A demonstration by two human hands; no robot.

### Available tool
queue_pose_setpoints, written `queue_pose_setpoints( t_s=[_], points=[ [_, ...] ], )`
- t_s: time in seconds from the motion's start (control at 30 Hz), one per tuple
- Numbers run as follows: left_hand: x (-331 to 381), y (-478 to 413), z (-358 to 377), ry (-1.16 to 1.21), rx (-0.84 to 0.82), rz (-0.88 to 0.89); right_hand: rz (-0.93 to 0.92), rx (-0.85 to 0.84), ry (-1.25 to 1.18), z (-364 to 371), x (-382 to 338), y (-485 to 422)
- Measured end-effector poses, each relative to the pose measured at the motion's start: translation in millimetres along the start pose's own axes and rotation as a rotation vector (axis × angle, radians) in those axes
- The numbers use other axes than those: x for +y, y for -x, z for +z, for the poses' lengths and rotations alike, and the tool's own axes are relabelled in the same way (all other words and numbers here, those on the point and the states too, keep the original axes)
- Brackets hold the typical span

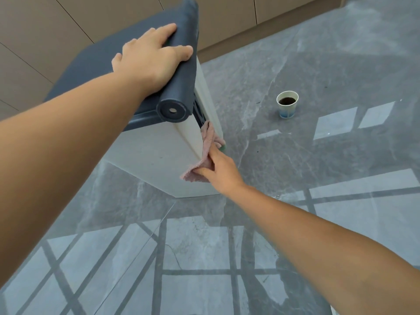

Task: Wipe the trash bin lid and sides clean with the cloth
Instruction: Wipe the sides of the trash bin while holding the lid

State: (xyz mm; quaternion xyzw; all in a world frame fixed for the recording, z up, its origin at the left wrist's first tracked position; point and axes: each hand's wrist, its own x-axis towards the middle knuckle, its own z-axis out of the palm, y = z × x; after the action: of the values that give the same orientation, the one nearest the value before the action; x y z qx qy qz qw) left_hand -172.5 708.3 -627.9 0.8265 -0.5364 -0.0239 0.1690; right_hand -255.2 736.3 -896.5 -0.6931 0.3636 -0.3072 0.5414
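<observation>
Upper centre: left hand (150, 57) laid flat, uncurled, on the dark blue lid (91, 64) of the white trash bin (154, 153). Mid-frame: right hand (219, 170) pinching the pink cloth (208, 144) against the bin's right corner edge. Right of that, well apart on the grey marble floor (329, 178), a paper cup (287, 105) of dark liquid.

**A:** Bin colours?
**B:** A slate-blue plastic trash bin lid (91, 73) over an off-white boxy bin body (154, 151).
**A:** The cloth?
**B:** A dusty-pink terry cloth (208, 142).
**A:** Anything else?
**B:** A white paper cup (286, 110), blue-patterned at its base, dark brown inside; a glossy grey stone-look floor (329, 64) with pale veins; tan wooden cabinet panels (45, 30).
</observation>
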Motion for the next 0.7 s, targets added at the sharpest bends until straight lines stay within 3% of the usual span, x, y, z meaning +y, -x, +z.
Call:
queue_pose_setpoints(
  t_s=[0.27,0.4,0.47,0.57,0.7],
  points=[
    [6,-22,7,-0.003,-0.005,-0.099,-0.058,-0.065,0.088,-48,10,-20],
    [-2,-24,4,-0.006,0.033,-0.116,0.071,0.251,-0.03,-68,-13,-48],
    [2,-26,8,0.035,0.004,-0.089,0.061,0.235,-0.129,-66,-31,-55],
    [-11,-29,-6,0.116,-0.11,0.023,0.104,0.134,-0.422,-55,-45,-48],
    [-64,3,-45,-0.255,-0.229,0.494,0.233,0.056,-0.77,-66,-39,-17]
  ],
)
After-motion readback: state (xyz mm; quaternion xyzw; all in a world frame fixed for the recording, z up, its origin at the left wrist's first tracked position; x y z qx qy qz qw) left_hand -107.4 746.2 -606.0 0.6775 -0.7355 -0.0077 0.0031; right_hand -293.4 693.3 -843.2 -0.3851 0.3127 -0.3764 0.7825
